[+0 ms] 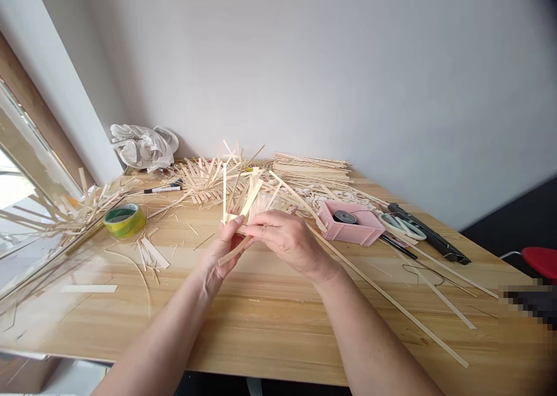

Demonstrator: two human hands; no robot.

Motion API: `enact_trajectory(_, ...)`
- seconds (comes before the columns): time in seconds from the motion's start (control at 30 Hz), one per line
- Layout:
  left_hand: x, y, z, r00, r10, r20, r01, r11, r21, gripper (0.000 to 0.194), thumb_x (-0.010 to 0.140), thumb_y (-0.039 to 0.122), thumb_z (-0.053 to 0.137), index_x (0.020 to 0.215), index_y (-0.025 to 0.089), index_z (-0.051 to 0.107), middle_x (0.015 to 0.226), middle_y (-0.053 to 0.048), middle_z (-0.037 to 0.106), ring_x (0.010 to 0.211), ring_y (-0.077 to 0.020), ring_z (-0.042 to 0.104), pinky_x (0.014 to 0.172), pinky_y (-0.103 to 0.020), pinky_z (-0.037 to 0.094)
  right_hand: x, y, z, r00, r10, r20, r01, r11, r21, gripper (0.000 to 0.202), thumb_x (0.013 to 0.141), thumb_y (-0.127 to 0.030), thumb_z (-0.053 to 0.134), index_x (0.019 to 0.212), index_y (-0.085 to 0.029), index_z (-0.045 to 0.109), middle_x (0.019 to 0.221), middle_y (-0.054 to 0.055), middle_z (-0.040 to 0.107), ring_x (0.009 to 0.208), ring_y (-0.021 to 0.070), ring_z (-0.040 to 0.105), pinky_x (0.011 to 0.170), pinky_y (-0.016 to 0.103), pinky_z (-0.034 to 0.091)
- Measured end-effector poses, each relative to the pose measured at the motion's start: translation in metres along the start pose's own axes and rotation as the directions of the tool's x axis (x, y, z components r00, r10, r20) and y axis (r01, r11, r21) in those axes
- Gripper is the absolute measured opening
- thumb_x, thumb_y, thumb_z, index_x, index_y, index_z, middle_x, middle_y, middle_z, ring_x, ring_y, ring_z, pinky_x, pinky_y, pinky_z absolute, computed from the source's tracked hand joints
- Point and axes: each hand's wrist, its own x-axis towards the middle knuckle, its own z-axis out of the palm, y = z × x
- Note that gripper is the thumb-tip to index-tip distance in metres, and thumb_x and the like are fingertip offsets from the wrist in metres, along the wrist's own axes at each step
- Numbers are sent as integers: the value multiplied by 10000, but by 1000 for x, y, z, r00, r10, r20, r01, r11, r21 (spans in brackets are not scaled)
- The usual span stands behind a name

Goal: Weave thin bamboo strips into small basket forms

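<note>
Both of my hands meet over the middle of the table around a small weave of bamboo strips [252, 202], whose loose ends fan upward and outward. My left hand [228, 242] grips its near left side, the thumb pressed on top. From the other side my right hand [287, 239] pinches the strips, thumb and forefinger together near the left thumb. One short strip end [235, 252] curves down over the left palm. My right hand covers part of the weave, so its full shape cannot be made out.
Behind my hands lie a heap of woven strips [204, 181] and a stack of long strips [311, 167]. A roll of tape [125, 221] and a marker [163, 189] are at left. A pink basket [354, 232], scissors [402, 226] and a black tool [429, 233] sit at right.
</note>
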Motion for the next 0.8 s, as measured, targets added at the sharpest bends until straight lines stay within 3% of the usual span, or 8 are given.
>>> enact_trajectory(0.07, 2, -2, -2, 999, 9, 31, -10, 1000, 18, 269, 644, 178, 696, 867, 187, 546, 773, 32, 606, 657, -81, 585, 616, -198, 491, 0, 1, 3, 997, 18, -80, -18, 1000, 7, 177, 846, -138, 518, 797, -200, 677, 753, 26, 604, 708, 126, 554, 624, 232, 448)
enact_trajectory(0.17, 4, -6, -5, 997, 51, 52, -52, 998, 20, 318, 630, 177, 710, 891, 193, 529, 730, 54, 558, 588, -44, 538, 529, -146, 456, 0, 1, 12, 988, 61, -141, -38, 986, 163, 153, 827, -153, 557, 711, -186, 651, 749, 19, 584, 673, 105, 547, 590, 209, 433)
enact_trajectory(0.27, 5, -9, -5, 992, 95, 83, -97, 995, 11, 336, 625, 193, 721, 887, 190, 511, 717, 61, 536, 587, -37, 524, 539, -142, 463, -1, -1, 23, 967, 188, -174, -126, 940, 317, 113, 804, -162, 591, 704, -184, 638, 690, -2, 537, 632, 96, 528, 562, 202, 419)
enact_trajectory(0.4, 4, -11, -4, 981, 153, 119, -157, 987, 26, 333, 642, 241, 721, 874, 198, 486, 743, 48, 558, 659, -65, 550, 602, -187, 492, 1, -6, 33, 910, 347, -227, -238, 885, 401, 89, 781, -148, 609, 713, -206, 618, 642, -24, 503, 629, 108, 509, 581, 222, 407)
enact_trajectory(0.8, -1, -14, 1, 953, 298, 52, -300, 954, 27, 436, 700, 208, 664, 1079, 250, 453, 905, 12, 604, 796, -104, 580, 685, -232, 486, 5, -11, 46, 789, 549, -274, -345, 766, 542, 80, 830, -216, 511, 754, -207, 532, 698, -20, 520, 661, 116, 502, 618, 240, 401)
